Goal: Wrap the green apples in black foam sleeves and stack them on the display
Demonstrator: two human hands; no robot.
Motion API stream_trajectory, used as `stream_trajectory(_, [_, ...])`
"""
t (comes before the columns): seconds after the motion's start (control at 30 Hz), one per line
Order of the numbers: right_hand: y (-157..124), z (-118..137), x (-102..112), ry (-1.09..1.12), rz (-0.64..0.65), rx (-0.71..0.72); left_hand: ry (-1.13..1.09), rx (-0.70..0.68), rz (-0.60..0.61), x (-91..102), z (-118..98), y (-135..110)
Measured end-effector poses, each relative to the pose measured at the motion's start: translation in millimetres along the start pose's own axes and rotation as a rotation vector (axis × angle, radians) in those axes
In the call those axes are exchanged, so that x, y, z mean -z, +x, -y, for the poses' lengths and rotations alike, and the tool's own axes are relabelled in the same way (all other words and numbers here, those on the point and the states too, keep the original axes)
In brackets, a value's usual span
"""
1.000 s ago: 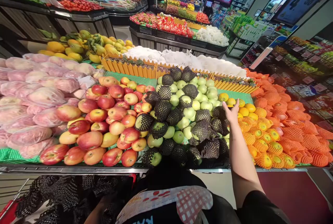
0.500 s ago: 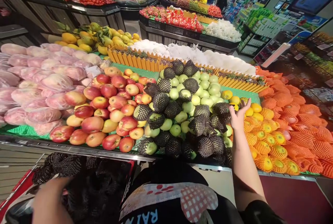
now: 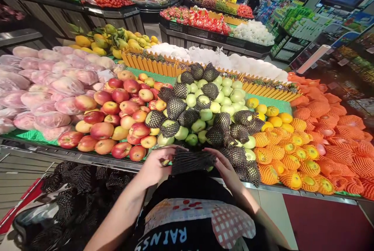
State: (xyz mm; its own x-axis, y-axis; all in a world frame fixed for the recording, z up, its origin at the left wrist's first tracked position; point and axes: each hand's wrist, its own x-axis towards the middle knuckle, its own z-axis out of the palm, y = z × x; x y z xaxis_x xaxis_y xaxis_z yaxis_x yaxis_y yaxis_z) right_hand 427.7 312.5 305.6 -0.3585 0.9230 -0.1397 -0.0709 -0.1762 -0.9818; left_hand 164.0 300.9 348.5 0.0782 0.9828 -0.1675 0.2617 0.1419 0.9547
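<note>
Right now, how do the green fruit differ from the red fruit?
The green fruit are pale green; the red fruit are red with yellowish patches. Several green fruit wear black nets, while the red fruit look bare. The red fruit lie left of the green fruit. Both are roundish and heaped on one stand.

The inside of the black mesh netting (image 3: 191, 162) between the hands (image 3: 156, 167) is hidden; leftward, the red-edged wire cart (image 3: 29, 197) is cropped.
</note>
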Motion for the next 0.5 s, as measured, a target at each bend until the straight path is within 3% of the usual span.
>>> stream_trajectory(0.1, [-8.0,-12.8,7.1,0.148,-0.140,-0.092,-0.080,-0.046,-0.032,-32.8,13.8,5.9])
stream_trajectory(0.23, [-17.0,-16.0,23.4,0.125,-0.325,-0.020,-0.094,-0.085,-0.151,-47.4,32.5,3.3])
stream_trajectory(0.3, [-20.3,-12.0,28.3,0.131,-0.375,0.004,-0.107,-0.099,-0.144,-51.8,37.6,0.7])
stream_trajectory(0.4, [-22.8,-2.4,28.7,0.329,-0.335,-0.069,-0.181,-0.153,-0.055,-60.7,38.3,-3.1])
stream_trajectory(0.5, [-24.5,4.2,21.1,0.513,-0.167,-0.242,-0.236,-0.228,0.144,-72.3,33.3,-4.2])
